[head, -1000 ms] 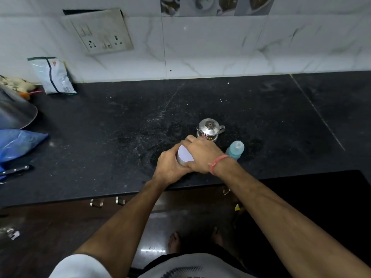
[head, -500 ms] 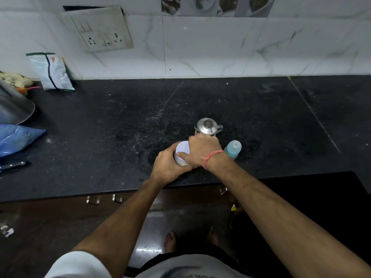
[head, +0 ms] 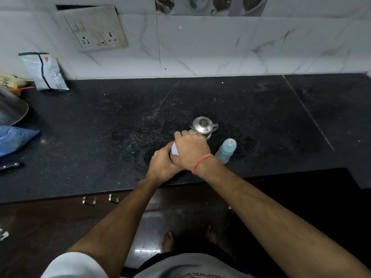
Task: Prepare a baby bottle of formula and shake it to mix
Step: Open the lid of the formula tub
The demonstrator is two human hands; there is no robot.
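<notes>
A round tin with a white lid (head: pixel 174 150) stands near the front edge of the black counter (head: pixel 120 127). My left hand (head: pixel 162 165) wraps around the tin's side. My right hand (head: pixel 190 149), with a red thread at the wrist, lies over the lid and covers most of it. Just right of my hands stands a baby bottle (head: pixel 226 150) with a pale blue cap, upright and untouched. Behind my right hand sits a small steel pot (head: pixel 203 127) with a lid and a handle.
A white packet (head: pixel 46 72) leans on the tiled wall at the back left. At the left edge are a steel bowl (head: pixel 10 111), a blue bag (head: pixel 14 140) and a knife handle (head: pixel 10 166). Drawer handles (head: pixel 89 200) show below the counter's front edge.
My right hand has slid further over the tin's lid, so less of the white top shows. Both hands stay on the tin and the view has shifted slightly.
</notes>
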